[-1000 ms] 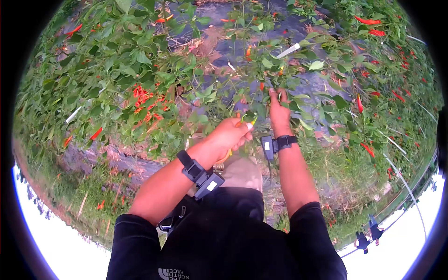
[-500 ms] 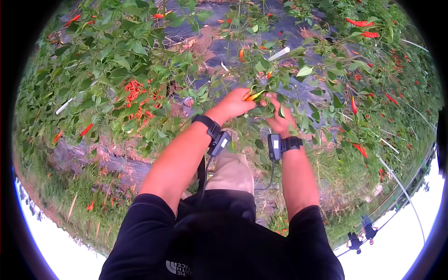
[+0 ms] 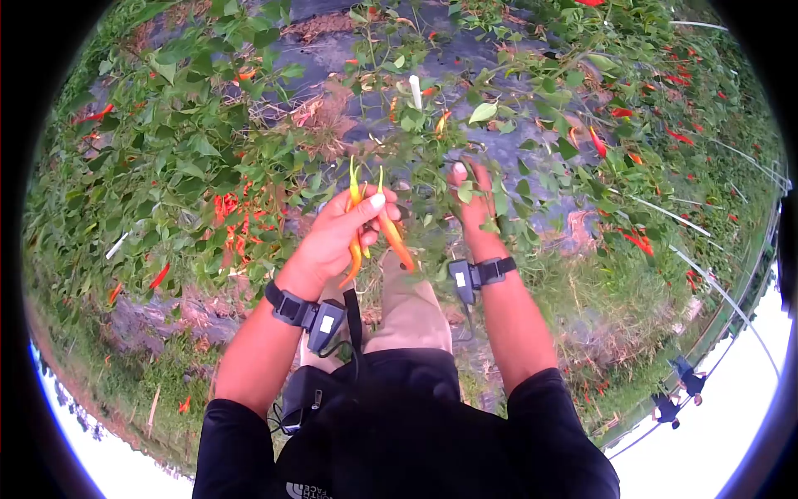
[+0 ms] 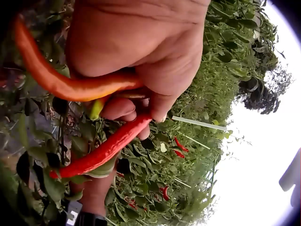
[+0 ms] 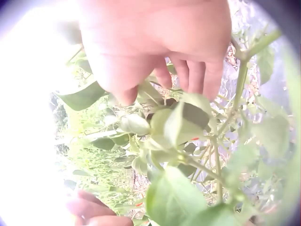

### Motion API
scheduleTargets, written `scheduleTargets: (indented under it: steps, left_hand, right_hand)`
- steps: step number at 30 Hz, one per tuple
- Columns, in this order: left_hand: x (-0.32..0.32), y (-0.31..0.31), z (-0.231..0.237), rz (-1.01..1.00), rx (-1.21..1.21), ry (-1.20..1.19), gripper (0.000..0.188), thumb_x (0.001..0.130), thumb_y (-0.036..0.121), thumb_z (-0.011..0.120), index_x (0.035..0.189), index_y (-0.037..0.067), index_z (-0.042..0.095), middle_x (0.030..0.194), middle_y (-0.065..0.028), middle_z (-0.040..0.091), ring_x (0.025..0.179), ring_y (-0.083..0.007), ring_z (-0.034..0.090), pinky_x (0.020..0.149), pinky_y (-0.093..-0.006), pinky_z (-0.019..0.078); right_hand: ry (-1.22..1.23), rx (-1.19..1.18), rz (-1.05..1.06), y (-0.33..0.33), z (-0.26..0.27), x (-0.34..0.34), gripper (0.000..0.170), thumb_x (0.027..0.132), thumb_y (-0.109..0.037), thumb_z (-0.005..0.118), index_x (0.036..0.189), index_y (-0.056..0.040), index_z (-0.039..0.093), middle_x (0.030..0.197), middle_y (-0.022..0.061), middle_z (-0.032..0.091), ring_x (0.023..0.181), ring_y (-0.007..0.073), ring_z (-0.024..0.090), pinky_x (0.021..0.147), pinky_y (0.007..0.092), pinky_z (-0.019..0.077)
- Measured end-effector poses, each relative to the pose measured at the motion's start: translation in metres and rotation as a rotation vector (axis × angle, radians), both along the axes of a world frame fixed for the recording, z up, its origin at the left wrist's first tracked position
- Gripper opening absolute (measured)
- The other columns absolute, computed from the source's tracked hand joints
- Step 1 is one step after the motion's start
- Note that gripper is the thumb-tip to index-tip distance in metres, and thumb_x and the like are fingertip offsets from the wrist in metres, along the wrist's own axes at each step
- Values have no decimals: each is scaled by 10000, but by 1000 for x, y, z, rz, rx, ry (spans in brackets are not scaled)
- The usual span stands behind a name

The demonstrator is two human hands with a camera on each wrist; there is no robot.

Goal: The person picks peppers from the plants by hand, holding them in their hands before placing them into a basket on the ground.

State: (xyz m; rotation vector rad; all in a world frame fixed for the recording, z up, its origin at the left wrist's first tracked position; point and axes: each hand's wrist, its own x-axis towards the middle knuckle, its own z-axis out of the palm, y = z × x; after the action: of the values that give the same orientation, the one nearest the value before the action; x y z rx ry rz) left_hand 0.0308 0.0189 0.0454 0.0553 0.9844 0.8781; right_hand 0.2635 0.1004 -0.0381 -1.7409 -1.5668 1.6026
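left hand [image 3: 334, 236]: thumb and fingers pinched on several chillies [image 3: 396, 243], which jut out either side of the grip.
right hand [image 3: 475, 204]: thumb and fingers apart among leaves [image 5: 174, 195]; tips hidden, so any hold i cannot tell.
slip risk: loosening the pinch could drop the outer chillies.
branch [image 5: 241, 80] beside right fingers: a hard tug might snap it.

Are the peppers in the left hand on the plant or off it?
Off, it appears: the left hand holds the peppers, and in the head view two stem ends poke up free past the thumb.
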Motion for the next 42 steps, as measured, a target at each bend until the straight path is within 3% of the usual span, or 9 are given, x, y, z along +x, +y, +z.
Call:
scheduleTargets:
  steps: [2,7,14,19,25,29,36,40,42]
  left_hand:
    - [-2,-11,2,190,-36,-123,244,984,236,560,1119,33,582,920,-47,641,745,-86,568,622,-207,476]
    - [12,-34,-10,333,-183,-319,255,998,253,524,1102,24,564,864,-61,630,878,-240,651,817,-380,561]
    - [12,-54,-5,312,-193,-260,242,984,228,551,1088,9,562,876,-100,650,830,-255,676,783,-382,576]
    - [2,-58,6,265,-113,-139,156,949,166,595,1020,33,556,835,-56,637,695,-135,626,641,-290,544]
    - [0,-51,1,232,25,-21,178,887,140,687,973,57,556,764,-19,609,596,-73,560,536,-220,472]
    - [2,-41,16,267,-78,-4,167,906,127,672,984,63,538,785,-26,603,629,-76,553,536,-223,453]
    - [-13,-43,50,173,65,14,321,880,58,675,1158,23,519,900,-51,647,678,-101,577,606,-227,480]
    - [-7,-48,61,518,30,-5,310,855,42,700,1128,14,557,912,-44,664,764,-97,613,675,-242,492]
    - [-18,-57,56,469,44,95,263,859,39,697,1088,13,570,900,-46,664,817,-113,641,691,-240,502]
  right_hand:
    - [415,-102,-453,-4,-8,10,376,936,-182,596,1271,-21,536,1135,106,627,1039,188,595,920,319,463]
    - [225,133,-173,19,-30,-13,390,931,-85,571,1310,-19,507,1190,105,612,1075,196,586,969,320,442]
    - [-68,332,117,39,-25,-58,302,889,-113,584,1179,-27,596,1052,162,664,930,276,622,839,367,470]
    - [-347,495,254,31,19,-47,209,901,-192,604,981,-1,624,854,151,655,717,261,609,673,379,472]
    - [-4,-55,-114,36,85,-45,291,977,-284,515,822,-54,605,724,44,615,649,150,566,590,291,419]
    - [355,-579,-284,28,131,-42,265,1004,-227,467,944,-2,594,778,46,601,612,122,545,571,263,444]
    - [526,-776,-289,-24,148,-72,263,1012,-233,480,1046,-5,608,836,31,603,596,93,512,523,223,410]
    - [626,-903,-393,-54,129,-101,231,1000,-236,511,1049,-29,601,833,33,598,647,100,524,529,234,409]
    - [639,-918,-419,-61,109,-101,215,1003,-222,502,1058,-35,593,831,41,597,656,107,524,526,234,408]
